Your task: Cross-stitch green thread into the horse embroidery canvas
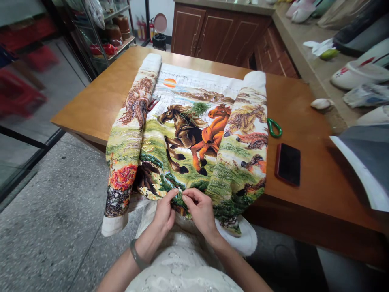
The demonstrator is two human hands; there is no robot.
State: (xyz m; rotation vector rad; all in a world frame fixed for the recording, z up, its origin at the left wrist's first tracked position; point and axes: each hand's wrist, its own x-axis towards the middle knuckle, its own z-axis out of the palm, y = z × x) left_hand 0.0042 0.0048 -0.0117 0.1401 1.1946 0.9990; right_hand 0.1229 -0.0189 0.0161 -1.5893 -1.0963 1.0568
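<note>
A large cross-stitch cloth [194, 91] with galloping horses lies over the table's near edge, its left and right sides rolled inward. At its lower edge my left hand [164, 213] is closed, thumb and fingers gripping the cloth. Right beside it, my right hand [200, 211] is pinched, thumb against forefinger, close to the stitched surface; what it holds is too small to make out. A loose tangle of green thread [199, 108] rests on the cloth near the horses' heads. Small red-handled snips [154, 103] lie against the left roll.
On the wooden table [91, 107], right of the cloth, are a green loop-shaped handle [274, 128] and a phone [288, 164]. A counter [299, 48] with bowls and bags runs along the right. A metal shelf [105, 36] stands at the back left.
</note>
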